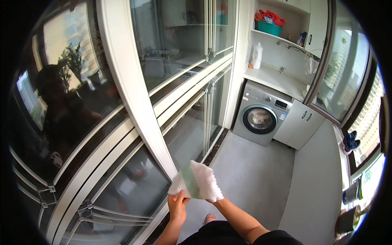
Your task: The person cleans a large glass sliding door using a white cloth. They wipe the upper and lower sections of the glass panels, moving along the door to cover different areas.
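Observation:
A white textured cleaning cloth [205, 180] with a pale green stripe is held up in front of me, beside the white door frame. My left hand [178, 203] pinches its lower left edge, thumb on top. The cloth lies over my right hand [211, 201], which holds it up from beneath; the fingers there are hidden. Close by on the left are the glass door panels [128, 180] with pale bars, in which a dark figure is reflected. Whether the cloth touches the frame I cannot tell.
A front-loading washing machine [258, 114] with laundry inside stands under a white counter [275, 80]. A white bottle [257, 55] is on the counter. The opened window sash [333, 70] juts inward at right. Shoes [351, 141] and a plant pot [348, 219] line the sill.

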